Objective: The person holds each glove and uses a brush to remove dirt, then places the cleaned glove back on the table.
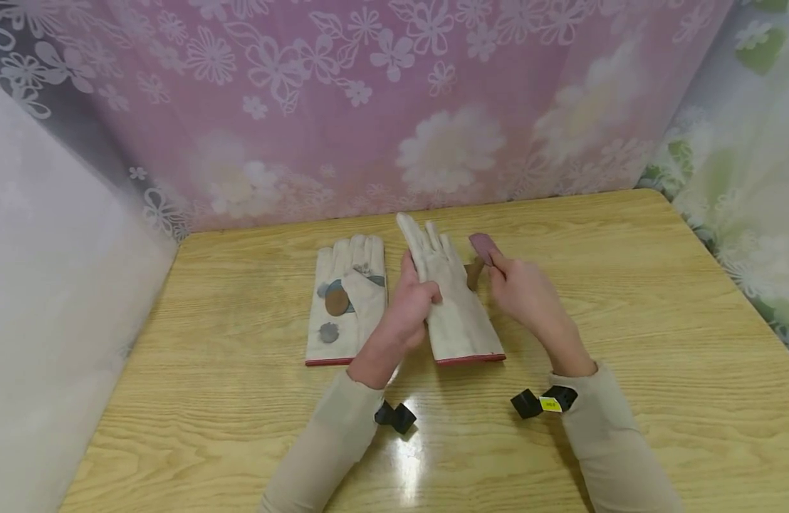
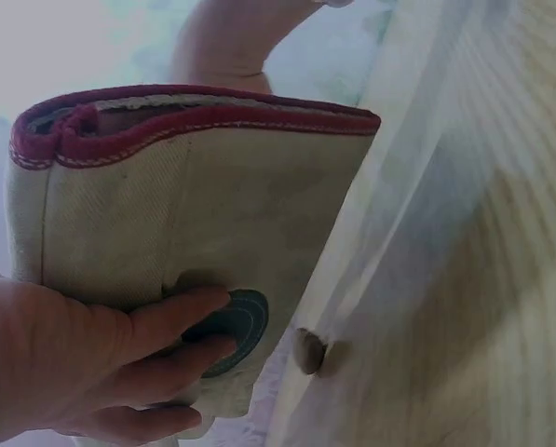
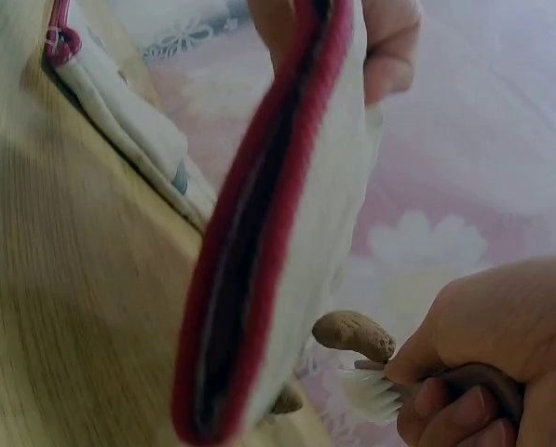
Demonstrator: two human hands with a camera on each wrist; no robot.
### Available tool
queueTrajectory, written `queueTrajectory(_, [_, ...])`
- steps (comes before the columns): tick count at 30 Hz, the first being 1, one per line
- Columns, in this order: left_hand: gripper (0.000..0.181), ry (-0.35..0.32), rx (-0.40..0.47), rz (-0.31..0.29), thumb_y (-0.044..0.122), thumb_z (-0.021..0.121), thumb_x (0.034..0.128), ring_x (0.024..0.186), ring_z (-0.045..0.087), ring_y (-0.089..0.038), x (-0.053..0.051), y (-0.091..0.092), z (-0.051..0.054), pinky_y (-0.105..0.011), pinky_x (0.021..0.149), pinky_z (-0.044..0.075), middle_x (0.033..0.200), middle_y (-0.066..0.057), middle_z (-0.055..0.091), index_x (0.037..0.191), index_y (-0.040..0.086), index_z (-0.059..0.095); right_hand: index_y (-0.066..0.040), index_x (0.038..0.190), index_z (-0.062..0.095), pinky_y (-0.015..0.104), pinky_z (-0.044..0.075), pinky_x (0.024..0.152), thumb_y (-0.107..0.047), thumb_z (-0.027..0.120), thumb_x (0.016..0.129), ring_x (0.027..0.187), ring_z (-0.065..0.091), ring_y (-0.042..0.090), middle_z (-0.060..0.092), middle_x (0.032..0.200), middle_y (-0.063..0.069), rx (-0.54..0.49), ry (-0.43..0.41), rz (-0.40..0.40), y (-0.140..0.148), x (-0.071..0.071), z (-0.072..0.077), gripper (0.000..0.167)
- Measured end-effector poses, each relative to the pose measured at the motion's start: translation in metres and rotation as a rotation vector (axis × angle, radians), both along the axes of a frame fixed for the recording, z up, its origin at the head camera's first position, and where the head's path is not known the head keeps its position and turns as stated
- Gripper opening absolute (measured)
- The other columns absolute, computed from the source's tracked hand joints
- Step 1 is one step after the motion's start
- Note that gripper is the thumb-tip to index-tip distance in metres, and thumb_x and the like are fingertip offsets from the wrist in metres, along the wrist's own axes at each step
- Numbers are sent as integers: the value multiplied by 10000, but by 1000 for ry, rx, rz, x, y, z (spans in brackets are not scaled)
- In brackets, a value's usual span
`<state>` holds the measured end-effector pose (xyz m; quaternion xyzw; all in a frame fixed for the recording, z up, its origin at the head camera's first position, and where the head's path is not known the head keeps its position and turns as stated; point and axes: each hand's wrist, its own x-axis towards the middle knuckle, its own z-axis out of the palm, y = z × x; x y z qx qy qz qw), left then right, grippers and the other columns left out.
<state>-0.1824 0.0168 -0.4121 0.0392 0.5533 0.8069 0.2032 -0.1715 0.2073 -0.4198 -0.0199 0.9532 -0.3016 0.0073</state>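
Observation:
My left hand (image 1: 404, 306) grips a cream work glove (image 1: 455, 306) with red cuff trim, raised off the table. In the left wrist view its fingers lie across the glove's far face, by a dark green patch (image 2: 236, 331). To the right of the glove, my right hand (image 1: 525, 292) holds a small brush (image 3: 375, 396) with white bristles, its purplish part (image 1: 483, 248) showing above the fingers. The bristles point toward the glove; I cannot tell whether they touch it. A brown lump (image 3: 352, 333) appears just beyond the bristles.
A second cream glove (image 1: 362, 320) lies on the wooden table (image 1: 228, 420) at left, with blue patches, grey smudges and a brown round spot. Another brown lump (image 2: 308, 350) sits on the table. Floral cloth (image 1: 369, 107) hangs along the back edge.

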Motion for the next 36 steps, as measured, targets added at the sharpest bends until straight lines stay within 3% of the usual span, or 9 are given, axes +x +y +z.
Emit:
queueTrajectory(9, [1005, 29, -93, -90, -201, 299, 758, 1399, 310, -336, -1, -5, 8, -407, 975, 400, 1617, -130, 142, 1583, 200, -109, 26, 1497, 357, 271, 305, 380, -188, 368, 1037, 393, 281, 108, 539, 676, 154, -19, -45, -47, 11, -8, -9, 507])
queueTrajectory(14, [986, 6, -121, -77, -179, 307, 765, 1322, 391, -359, -5, -12, 10, -387, 922, 417, 1593, -148, 199, 1587, 194, -87, 18, 1496, 369, 282, 321, 384, -198, 366, 1033, 397, 301, 110, 543, 711, 170, -15, -35, -59, 14, -11, -10, 511])
queueTrajectory(22, [952, -5, -206, -62, -126, 336, 799, 1281, 401, -323, -11, -27, 15, -400, 963, 398, 1605, -149, 155, 1593, 187, -87, 14, 1495, 373, 300, 342, 400, -213, 363, 1032, 409, 333, 132, 570, 763, 229, -2, -32, -63, 25, -12, -9, 516])
queueTrajectory(31, [904, 19, -226, -27, -118, 338, 807, 1236, 428, -321, -23, -35, 2, -392, 949, 407, 1546, -189, 243, 1587, 135, -42, -2, 1510, 348, 294, 329, 380, -248, 344, 1042, 395, 305, 122, 438, 567, 70, -28, -64, -67, 36, -8, -6, 529])
queueTrajectory(36, [853, 71, -354, -41, -104, 363, 848, 1383, 310, -338, -30, -36, -12, -429, 1082, 340, 1583, -220, 164, 1575, 73, -44, -5, 1510, 349, 293, 325, 376, -263, 350, 1046, 394, 308, 120, 409, 534, 38, -23, -59, -70, 38, -6, -2, 531])
